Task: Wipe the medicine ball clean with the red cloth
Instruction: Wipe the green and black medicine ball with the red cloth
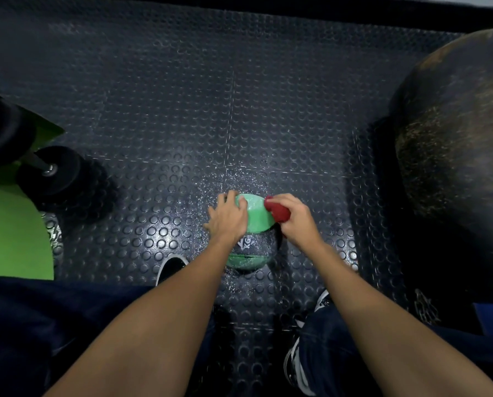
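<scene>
The medicine ball [254, 224], green with a dark band carrying white "KG" lettering, sits on the black studded rubber floor [165, 116] between the person's feet, seen from the head camera, the only view I have. I see the left hand [228, 217] laid flat against the ball's left upper side, fingers spread and curved over the green panel, palm pressing rather than clenched. The right hand [295, 222] is closed around the bunched red cloth [278, 210], which touches the ball's upper right edge where green meets the dark band. The cloth juts out from the fist toward the ball; the ball itself lies just left of that grip and directly under the left palm. Fine pale specks dot the floor around and beyond the ball.

Both bare forearms reach down from the bottom of the frame. Dark trousers [53, 325] cover the knees at lower left and right, and a dark shoe with a white sole [169, 267] shows just left of the ball; another laced shoe [297, 359] sits at lower right. To the left, a black dumbbell [53, 170] rests partly on a bright green mat [13, 233]. At the right edge a large, scuffed dark ball [457, 156] looms, well apart from the hands. No containers appear in this view.
</scene>
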The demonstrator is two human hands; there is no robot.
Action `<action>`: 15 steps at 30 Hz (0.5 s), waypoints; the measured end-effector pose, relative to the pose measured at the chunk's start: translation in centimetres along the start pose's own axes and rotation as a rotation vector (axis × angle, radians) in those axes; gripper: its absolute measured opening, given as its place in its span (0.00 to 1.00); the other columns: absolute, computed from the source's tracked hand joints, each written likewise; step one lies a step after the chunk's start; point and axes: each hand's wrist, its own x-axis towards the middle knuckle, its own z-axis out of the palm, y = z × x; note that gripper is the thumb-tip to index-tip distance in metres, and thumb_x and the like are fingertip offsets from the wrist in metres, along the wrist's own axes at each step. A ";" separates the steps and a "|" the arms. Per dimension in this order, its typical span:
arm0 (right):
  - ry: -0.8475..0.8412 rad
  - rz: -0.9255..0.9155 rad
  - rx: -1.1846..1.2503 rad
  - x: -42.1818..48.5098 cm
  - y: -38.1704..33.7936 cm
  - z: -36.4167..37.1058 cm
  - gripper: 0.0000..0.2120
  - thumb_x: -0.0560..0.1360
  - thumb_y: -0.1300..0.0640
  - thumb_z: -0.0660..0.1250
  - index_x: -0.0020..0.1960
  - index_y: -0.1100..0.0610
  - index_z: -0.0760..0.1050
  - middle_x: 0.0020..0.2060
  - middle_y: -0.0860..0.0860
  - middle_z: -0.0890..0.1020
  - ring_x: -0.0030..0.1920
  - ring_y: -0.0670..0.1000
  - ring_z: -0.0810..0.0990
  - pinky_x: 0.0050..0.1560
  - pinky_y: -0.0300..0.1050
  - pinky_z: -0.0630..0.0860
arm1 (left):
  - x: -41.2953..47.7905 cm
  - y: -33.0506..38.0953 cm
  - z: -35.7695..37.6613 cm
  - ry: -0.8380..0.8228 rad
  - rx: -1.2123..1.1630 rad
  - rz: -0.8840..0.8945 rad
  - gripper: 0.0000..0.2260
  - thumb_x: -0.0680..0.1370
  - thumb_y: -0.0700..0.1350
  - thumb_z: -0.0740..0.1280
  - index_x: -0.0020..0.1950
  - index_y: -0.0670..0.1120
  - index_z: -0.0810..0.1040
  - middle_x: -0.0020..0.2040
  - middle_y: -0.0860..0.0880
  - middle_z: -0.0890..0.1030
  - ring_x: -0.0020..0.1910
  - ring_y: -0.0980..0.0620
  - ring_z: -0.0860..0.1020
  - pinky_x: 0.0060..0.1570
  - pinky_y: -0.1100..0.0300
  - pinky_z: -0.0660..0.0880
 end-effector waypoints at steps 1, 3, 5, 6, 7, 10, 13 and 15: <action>-0.013 -0.027 0.008 -0.2 0.1 0.2 0.23 0.67 0.75 0.66 0.57 0.55 0.80 0.55 0.48 0.80 0.56 0.49 0.75 0.59 0.41 0.72 | 0.0 0.0 -0.1 -0.008 0.003 -0.006 0.19 0.84 0.56 0.49 0.72 0.51 0.66 0.71 0.48 0.69 0.71 0.40 0.67 0.68 0.31 0.64; 0.019 0.086 0.067 0.0 0.0 0.2 0.22 0.68 0.74 0.67 0.57 0.56 0.80 0.54 0.48 0.80 0.56 0.49 0.77 0.60 0.44 0.73 | -0.1 0.2 -0.3 -0.026 0.018 -0.004 0.19 0.84 0.56 0.49 0.72 0.51 0.66 0.71 0.48 0.69 0.71 0.40 0.67 0.67 0.31 0.65; 0.038 0.179 0.069 0.4 -0.4 0.2 0.19 0.68 0.72 0.67 0.55 0.56 0.81 0.51 0.49 0.80 0.54 0.51 0.78 0.58 0.46 0.74 | -0.3 0.7 -0.3 -0.036 0.057 0.002 0.20 0.84 0.57 0.49 0.72 0.51 0.66 0.72 0.48 0.68 0.71 0.40 0.67 0.67 0.31 0.65; 0.015 0.131 0.053 0.5 -0.7 0.3 0.19 0.67 0.72 0.68 0.54 0.56 0.81 0.50 0.47 0.80 0.53 0.51 0.77 0.57 0.45 0.74 | -0.4 0.9 -0.3 -0.034 0.070 0.001 0.20 0.84 0.57 0.49 0.73 0.51 0.66 0.73 0.48 0.68 0.71 0.40 0.67 0.67 0.31 0.65; -0.025 0.054 0.025 0.4 -1.0 0.3 0.20 0.66 0.71 0.68 0.54 0.54 0.81 0.50 0.46 0.79 0.53 0.50 0.76 0.56 0.44 0.73 | -0.4 1.1 -0.3 -0.030 0.072 0.000 0.20 0.84 0.57 0.49 0.73 0.51 0.65 0.73 0.48 0.68 0.71 0.40 0.66 0.68 0.31 0.65; -0.011 0.088 0.013 0.6 -1.0 0.3 0.20 0.66 0.71 0.67 0.53 0.53 0.81 0.51 0.46 0.80 0.52 0.52 0.76 0.55 0.46 0.74 | -0.4 1.0 -0.5 -0.031 0.050 0.005 0.20 0.85 0.57 0.49 0.74 0.51 0.65 0.74 0.48 0.67 0.72 0.40 0.66 0.69 0.32 0.64; 0.077 0.212 -0.031 0.4 -1.5 0.6 0.19 0.66 0.70 0.66 0.53 0.55 0.80 0.50 0.49 0.79 0.52 0.53 0.75 0.53 0.46 0.73 | -0.5 0.5 -0.2 -0.013 0.045 0.029 0.20 0.84 0.57 0.49 0.73 0.50 0.65 0.73 0.48 0.68 0.72 0.40 0.66 0.69 0.31 0.63; 0.024 0.047 -0.027 -0.5 -1.6 0.9 0.22 0.65 0.72 0.65 0.54 0.55 0.81 0.52 0.47 0.79 0.52 0.51 0.73 0.50 0.40 0.70 | -0.4 0.0 -0.1 0.004 0.031 0.025 0.20 0.84 0.57 0.49 0.73 0.51 0.66 0.73 0.48 0.68 0.72 0.40 0.66 0.68 0.31 0.64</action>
